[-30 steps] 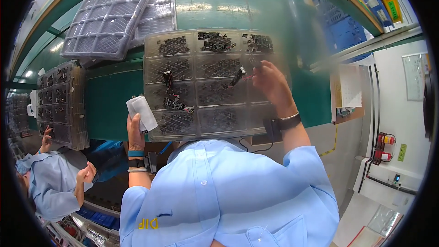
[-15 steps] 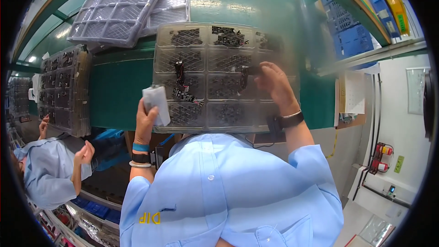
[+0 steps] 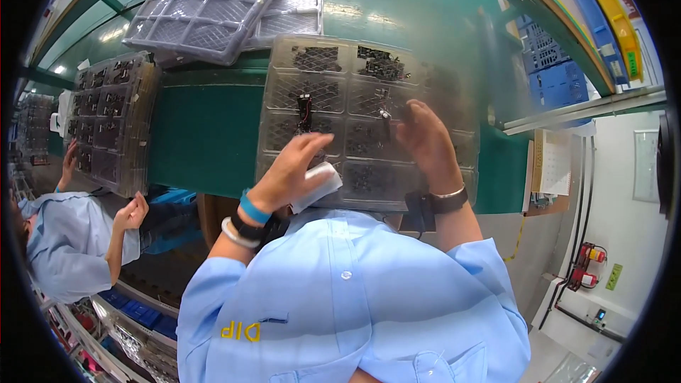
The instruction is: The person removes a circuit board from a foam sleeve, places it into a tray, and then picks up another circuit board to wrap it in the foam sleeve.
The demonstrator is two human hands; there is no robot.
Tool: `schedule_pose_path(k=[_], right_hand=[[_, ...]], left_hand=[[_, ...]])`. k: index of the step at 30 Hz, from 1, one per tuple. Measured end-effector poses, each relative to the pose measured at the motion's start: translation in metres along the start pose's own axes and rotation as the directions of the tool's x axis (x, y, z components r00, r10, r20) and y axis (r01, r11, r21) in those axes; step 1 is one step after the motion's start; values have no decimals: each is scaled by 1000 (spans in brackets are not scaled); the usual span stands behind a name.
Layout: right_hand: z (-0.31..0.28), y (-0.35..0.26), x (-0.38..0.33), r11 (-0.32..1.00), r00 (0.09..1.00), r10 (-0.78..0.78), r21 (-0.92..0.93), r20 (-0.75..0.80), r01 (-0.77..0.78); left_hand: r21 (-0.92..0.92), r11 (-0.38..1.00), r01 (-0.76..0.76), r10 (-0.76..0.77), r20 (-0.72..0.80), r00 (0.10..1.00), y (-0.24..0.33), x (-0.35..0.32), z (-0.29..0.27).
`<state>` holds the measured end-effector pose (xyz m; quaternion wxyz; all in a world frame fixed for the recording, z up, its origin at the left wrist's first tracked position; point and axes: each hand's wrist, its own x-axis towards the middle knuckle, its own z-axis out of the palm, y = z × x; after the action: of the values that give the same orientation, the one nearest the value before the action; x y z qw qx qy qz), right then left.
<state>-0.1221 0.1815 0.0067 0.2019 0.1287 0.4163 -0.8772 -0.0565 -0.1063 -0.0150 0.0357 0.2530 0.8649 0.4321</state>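
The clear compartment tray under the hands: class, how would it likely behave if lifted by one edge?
The clear compartment tray looks thin and moulded, so it would probably flex. Its small dark parts lie loose, so tilting might spill them. It is likely light.

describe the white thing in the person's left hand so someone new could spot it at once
Start at the green conveyor belt and find the clear compartment tray in front of the person. At its near edge, the left hand holds a small white block. It is the only plain white piece there; the tray's cells hold small dark parts.
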Motion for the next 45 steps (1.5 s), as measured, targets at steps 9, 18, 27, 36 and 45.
schedule_pose_path(k=[9,18,27,36,45], right_hand=[[56,9,-18,990,972,70,104,223,-95],[46,13,-10,997,973,47,51,224,-60],[70,57,-34,890,945,103,-453,309,51],[50,55,-18,841,981,-8,-529,193,111],[7,68,0,906,985,-142,-387,98,169]], left_hand=[[-402,911,-93,45,-127,991,-34,75,42],[-874,289,390,-213,339,917,-26,68,38],[-985,124,118,-470,46,882,-24,69,41],[-935,310,175,-505,-6,863,-35,63,42],[-967,122,224,-467,143,872,-18,57,31]])
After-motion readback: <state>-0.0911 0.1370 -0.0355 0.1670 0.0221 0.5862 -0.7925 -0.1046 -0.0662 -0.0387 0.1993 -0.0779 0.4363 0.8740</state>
